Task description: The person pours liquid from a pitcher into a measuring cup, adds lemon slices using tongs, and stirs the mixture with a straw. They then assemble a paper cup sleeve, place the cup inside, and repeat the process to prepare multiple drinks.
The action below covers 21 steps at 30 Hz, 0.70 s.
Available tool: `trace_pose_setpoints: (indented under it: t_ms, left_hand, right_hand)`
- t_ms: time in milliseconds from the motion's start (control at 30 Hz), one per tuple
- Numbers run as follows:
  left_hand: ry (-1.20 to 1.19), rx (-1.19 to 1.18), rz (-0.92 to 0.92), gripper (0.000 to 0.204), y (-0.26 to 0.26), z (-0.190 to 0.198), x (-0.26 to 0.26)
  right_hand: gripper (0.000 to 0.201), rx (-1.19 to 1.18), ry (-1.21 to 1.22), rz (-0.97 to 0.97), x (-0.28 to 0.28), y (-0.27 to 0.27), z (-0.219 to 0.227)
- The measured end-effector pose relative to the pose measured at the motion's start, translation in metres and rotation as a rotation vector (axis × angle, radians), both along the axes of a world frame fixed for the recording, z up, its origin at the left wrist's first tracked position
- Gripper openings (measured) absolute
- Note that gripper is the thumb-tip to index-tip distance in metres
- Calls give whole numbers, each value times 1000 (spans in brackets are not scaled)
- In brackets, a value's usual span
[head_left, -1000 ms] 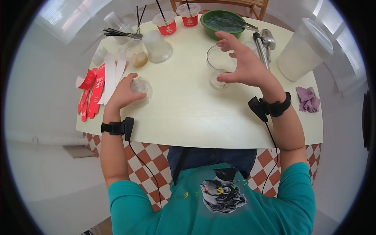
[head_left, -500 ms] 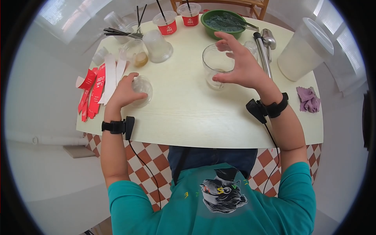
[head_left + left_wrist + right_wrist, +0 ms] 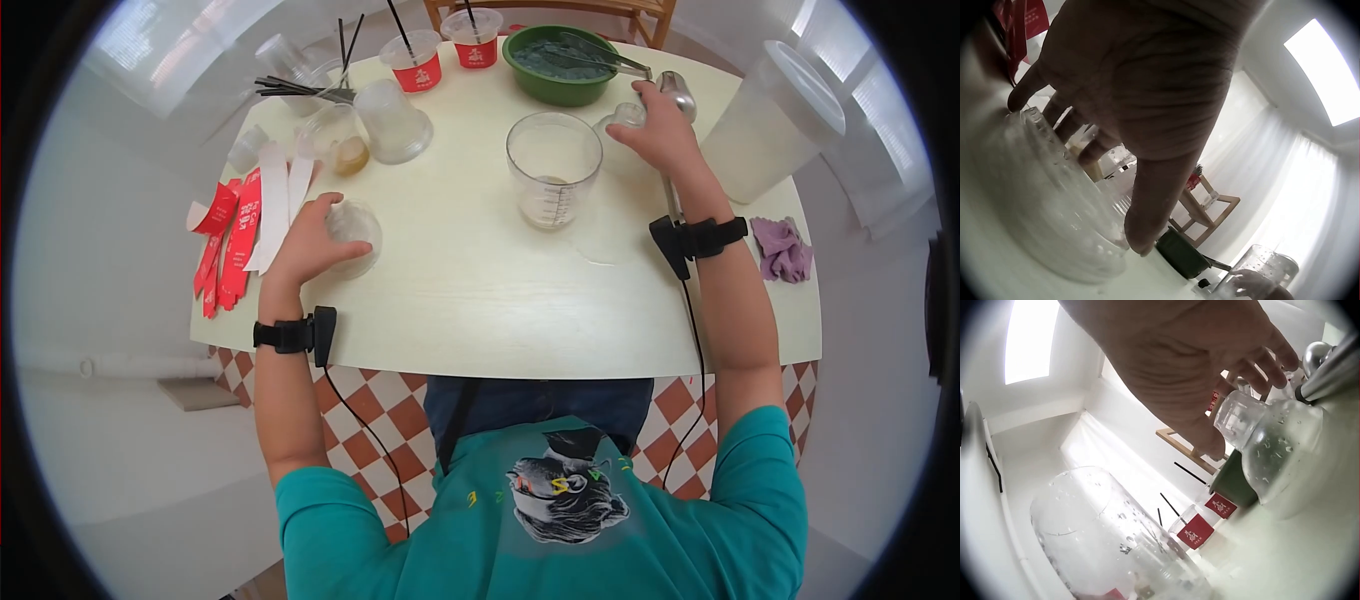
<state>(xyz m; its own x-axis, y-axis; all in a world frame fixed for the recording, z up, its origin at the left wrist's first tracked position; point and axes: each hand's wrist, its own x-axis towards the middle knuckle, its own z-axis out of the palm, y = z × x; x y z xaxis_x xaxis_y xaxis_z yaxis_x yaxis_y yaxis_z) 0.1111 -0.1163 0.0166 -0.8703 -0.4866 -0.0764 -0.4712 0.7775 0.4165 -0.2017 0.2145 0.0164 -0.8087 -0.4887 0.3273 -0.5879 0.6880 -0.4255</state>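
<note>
In the head view my left hand rests beside a low, round clear plastic piece, thumb at its rim. The left wrist view shows the loose fingers at that ridged piece. My right hand reaches over a clear shaker top, thumb and fingers spread around it. Up close, the right wrist view has its narrow cap beside the thumb and its wide dome on the table. Left of that hand stands a clear measuring cup with marks on its side.
Behind are a green bowl with tongs, and red-labelled cups with straws. A metal jigger, a tall lidded pitcher and a purple cloth are right. Red sleeves and stacked plastic cups lie left.
The measuring cup moved slightly left, then my right hand let go of it and went right and away from me to the shaker top. My left hand has barely moved.
</note>
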Motion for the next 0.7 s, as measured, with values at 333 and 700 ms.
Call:
trace_pose_setpoints:
  t_ms: [333, 700]
  left_hand:
    - [12, -40, 29, 83, 8, 5, -6]
    - [220, -169, -52, 79, 39, 18, -15]
  right_hand:
    - [65, -7, -103, 56, -3, -2, -11]
    - [58, -192, 161, 19, 3, 1, 6]
